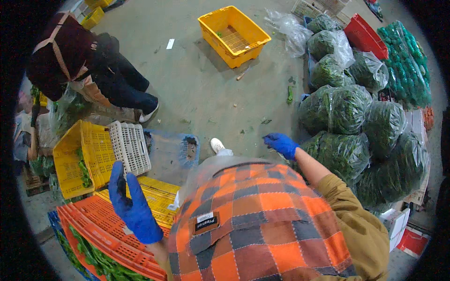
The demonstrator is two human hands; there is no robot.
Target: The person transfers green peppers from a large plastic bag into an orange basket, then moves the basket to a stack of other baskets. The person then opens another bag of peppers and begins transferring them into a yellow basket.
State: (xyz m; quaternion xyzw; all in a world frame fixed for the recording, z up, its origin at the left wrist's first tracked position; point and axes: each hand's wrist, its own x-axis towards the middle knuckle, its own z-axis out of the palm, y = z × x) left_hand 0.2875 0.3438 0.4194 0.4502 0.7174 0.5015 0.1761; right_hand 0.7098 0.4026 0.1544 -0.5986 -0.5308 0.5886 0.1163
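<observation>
My left hand (133,205), in a blue glove, is raised with its fingers apart and nothing between them, above the orange plastic crate (105,224) and beside the yellow crates. My right hand (282,144), also blue-gloved, hangs over the floor near the clear plastic bags of leafy greens (337,154); its fingers are partly curled, and whether it holds something thin is hard to tell. An orange checked apron (260,217) covers my front. Leafy greens (102,258) fill the lower part of the orange crate.
A yellow crate (225,45) with a few leaf scraps stands on the floor ahead. At left, a person in dark clothes (119,77) bends beside a tilted yellow crate (96,154) and a white basket (129,149). A blue pallet (168,144), red crate (365,37) and green net bags (404,66) lie around.
</observation>
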